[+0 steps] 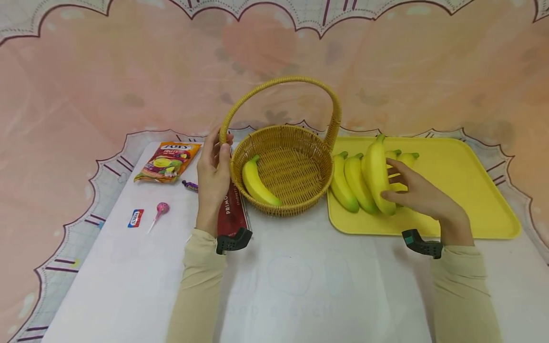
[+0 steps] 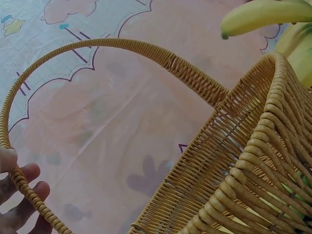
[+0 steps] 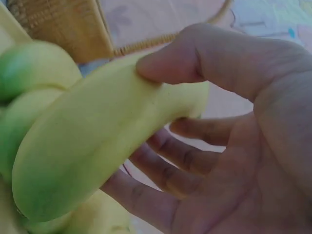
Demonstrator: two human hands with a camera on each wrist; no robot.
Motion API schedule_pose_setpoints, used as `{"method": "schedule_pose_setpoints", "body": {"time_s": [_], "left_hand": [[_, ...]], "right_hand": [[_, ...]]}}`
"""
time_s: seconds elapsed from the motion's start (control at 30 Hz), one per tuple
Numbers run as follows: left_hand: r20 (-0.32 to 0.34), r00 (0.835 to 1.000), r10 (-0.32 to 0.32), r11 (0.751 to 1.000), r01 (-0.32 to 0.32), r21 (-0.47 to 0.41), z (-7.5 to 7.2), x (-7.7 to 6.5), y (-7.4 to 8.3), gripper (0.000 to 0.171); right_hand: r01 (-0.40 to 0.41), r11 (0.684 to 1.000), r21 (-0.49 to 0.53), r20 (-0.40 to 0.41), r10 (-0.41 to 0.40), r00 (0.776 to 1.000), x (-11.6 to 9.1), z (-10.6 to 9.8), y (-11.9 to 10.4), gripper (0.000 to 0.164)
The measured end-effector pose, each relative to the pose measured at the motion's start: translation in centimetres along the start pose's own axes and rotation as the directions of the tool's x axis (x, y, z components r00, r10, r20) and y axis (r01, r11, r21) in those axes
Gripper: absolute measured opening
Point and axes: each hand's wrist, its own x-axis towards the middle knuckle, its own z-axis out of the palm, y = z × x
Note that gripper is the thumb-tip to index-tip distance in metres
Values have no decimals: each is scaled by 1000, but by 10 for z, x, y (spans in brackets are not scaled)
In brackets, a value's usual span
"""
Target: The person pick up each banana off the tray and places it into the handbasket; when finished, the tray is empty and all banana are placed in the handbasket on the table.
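My left hand (image 1: 213,171) grips the side of the arched handle of a wicker basket (image 1: 291,208); in the left wrist view its thumb and fingers (image 2: 41,191) lie around the handle. Inside the basket, at its left, lies one banana (image 1: 259,183). With thumb and fingers, my right hand (image 1: 418,193) holds another banana (image 1: 377,176) above the left part of a yellow tray (image 1: 467,190). Several more bananas (image 1: 341,183) lie on that tray, some partly hidden behind the held one. The right wrist view shows the held banana (image 3: 92,131) between thumb and fingers.
Left of the basket lie an orange candy bag (image 1: 168,162), a purple-wrapped sweet (image 1: 190,186), a pink lollipop (image 1: 162,208) and a small red-and-blue packet (image 1: 135,218). A red spaghetti packet (image 1: 233,214) is partly under the left hand. The tray's left edge adjoins the basket.
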Motion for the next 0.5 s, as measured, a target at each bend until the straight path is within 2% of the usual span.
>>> {"method": "schedule_pose_setpoints", "body": {"time_s": [0.17, 0.33, 0.5], "left_hand": [[10, 1000, -2, 1000, 2, 9, 1, 2, 1, 38], [15, 1000, -19, 1000, 19, 11, 0, 3, 3, 38], [18, 998, -53, 999, 53, 3, -1, -2, 19, 40]], "right_hand": [[57, 997, 46, 57, -60, 997, 6, 12, -8, 78], [133, 988, 79, 82, -140, 987, 11, 24, -16, 73], [193, 980, 54, 91, -198, 976, 18, 36, -28, 66]]}}
